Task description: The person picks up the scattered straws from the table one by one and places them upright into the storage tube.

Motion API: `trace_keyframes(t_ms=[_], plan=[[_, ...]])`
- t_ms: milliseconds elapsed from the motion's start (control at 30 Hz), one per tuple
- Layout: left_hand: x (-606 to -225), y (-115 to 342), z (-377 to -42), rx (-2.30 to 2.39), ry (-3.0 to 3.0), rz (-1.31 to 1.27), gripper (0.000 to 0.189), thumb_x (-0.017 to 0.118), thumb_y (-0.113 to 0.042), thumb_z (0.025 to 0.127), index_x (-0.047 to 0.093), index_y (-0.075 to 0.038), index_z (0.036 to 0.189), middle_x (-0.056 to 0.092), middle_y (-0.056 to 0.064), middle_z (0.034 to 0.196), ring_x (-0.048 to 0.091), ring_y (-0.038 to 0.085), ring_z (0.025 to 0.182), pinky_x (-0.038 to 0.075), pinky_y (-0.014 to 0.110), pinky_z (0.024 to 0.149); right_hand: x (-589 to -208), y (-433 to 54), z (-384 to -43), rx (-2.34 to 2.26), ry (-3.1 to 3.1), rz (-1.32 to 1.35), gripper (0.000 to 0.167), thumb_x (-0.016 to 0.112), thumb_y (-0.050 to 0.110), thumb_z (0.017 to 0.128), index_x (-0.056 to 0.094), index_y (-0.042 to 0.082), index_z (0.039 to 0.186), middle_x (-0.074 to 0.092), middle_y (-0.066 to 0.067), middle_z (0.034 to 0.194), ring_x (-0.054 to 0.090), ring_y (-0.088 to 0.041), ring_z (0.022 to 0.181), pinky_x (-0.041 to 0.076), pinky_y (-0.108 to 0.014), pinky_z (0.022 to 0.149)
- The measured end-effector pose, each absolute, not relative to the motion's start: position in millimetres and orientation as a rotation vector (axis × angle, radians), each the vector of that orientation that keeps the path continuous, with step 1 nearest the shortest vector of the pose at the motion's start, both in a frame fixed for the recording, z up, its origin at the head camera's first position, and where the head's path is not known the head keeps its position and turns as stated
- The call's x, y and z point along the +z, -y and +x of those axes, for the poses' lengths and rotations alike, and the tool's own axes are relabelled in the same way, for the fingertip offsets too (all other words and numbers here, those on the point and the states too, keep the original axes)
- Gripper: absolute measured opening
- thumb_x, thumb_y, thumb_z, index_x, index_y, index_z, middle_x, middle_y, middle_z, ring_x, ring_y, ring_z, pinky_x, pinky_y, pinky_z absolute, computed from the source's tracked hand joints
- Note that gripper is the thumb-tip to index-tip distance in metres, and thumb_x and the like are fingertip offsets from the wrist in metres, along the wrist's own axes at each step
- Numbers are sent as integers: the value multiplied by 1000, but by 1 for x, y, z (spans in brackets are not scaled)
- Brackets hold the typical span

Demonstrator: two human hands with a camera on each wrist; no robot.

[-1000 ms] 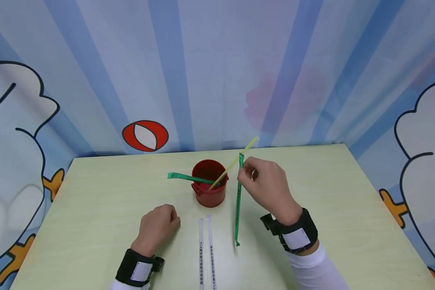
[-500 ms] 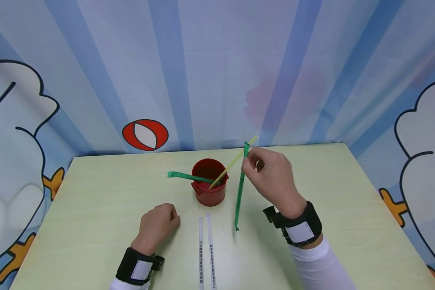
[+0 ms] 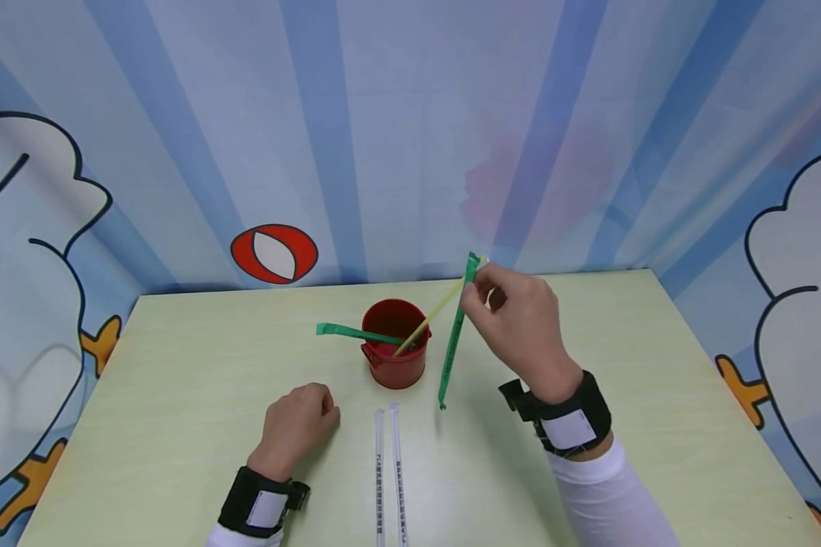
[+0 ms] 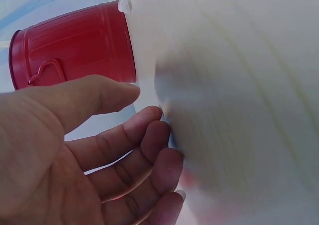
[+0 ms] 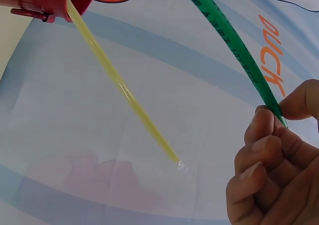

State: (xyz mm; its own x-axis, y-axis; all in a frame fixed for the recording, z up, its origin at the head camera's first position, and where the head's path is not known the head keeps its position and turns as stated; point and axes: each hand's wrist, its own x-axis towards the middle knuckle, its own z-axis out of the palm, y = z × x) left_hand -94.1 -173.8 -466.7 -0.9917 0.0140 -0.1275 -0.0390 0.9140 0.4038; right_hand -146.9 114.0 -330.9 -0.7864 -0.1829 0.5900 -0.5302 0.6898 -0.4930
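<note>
Near its upper end, a green wrapped straw is pinched between the thumb and fingers of my right hand. It hangs at a slant in the air, right of a small red bucket. Inside the bucket lean a second green wrapped straw, sticking out leftward, and a yellow wrapped straw, pointing up to the right. My left hand rests on the table, left of and nearer than the bucket. In the left wrist view its fingers are loosely curled with nothing between them.
Two white paper-wrapped straws lie side by side on the pale wooden table, in front of the bucket. Behind the table hangs a blue striped cloth with printed cartoon figures.
My right hand has risen and moved slightly right and away, carrying the green straw, whose lower end has lifted and swung toward the bucket. The left hand has stayed in place.
</note>
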Motion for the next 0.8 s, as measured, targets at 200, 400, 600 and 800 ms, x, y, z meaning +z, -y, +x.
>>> trace_keyframes(t_ms=[200, 400, 600, 800], plan=[[-467, 173, -95, 632, -2938, -38, 15, 71, -9, 91, 65, -8, 77, 54, 2, 65, 49, 17, 61, 38, 29, 56, -326, -114, -148, 920, 2290, 567, 10, 63, 7, 92, 70, 5, 85, 63, -8, 67, 43, -13, 53, 32, -30, 53], [-468, 173, -96, 629, -2933, -38, 15, 71, -10, 91, 65, -8, 77, 53, 2, 65, 49, 17, 61, 37, 29, 56, -321, -113, -149, 928, 2221, 573, 11, 64, 7, 92, 69, 3, 83, 60, -9, 65, 42, -14, 53, 32, -30, 54], [-469, 173, -96, 634, -2927, -37, 17, 71, -10, 91, 64, -9, 75, 52, 2, 64, 48, 17, 60, 36, 29, 55, -315, -112, -150, 948, 2177, 568, 12, 64, 8, 92, 69, 1, 83, 62, -11, 67, 44, -15, 54, 35, -31, 55], [-469, 173, -96, 641, -2926, -35, 17, 70, -10, 91, 64, -9, 75, 52, 1, 64, 48, 16, 60, 36, 28, 55, -313, -111, -152, 973, 2139, 545, 14, 64, 10, 92, 69, 1, 83, 64, -12, 69, 46, -16, 54, 36, -31, 56]])
